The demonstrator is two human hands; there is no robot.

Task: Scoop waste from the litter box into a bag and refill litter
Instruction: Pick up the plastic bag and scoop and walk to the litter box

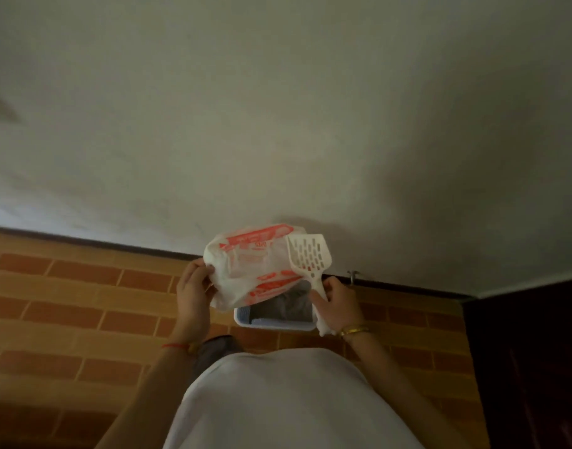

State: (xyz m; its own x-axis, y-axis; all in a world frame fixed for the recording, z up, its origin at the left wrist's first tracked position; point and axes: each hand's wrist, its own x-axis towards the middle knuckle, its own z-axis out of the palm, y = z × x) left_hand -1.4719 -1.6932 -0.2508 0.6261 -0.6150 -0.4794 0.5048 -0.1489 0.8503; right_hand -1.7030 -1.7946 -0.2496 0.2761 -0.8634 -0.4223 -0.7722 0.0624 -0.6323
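A white plastic bag [249, 264] with red print hangs in the air above the litter box [242, 320], a pale blue tray on the floor by the wall with grey litter inside. My left hand [193, 290] grips the bag's left edge. My right hand [338, 306] holds the handle of a white slotted litter scoop [307, 257] together with the bag's right edge. The scoop's blade points up and away, its slots showing nothing inside. The bag hides the far half of the box.
The floor is orange-brown brick-pattern tile [83, 303]. A pale wall [278, 124] with a dark baseboard runs just behind the box. A dark wooden door or cabinet [531, 351] stands at the right. My white shirt fills the bottom centre.
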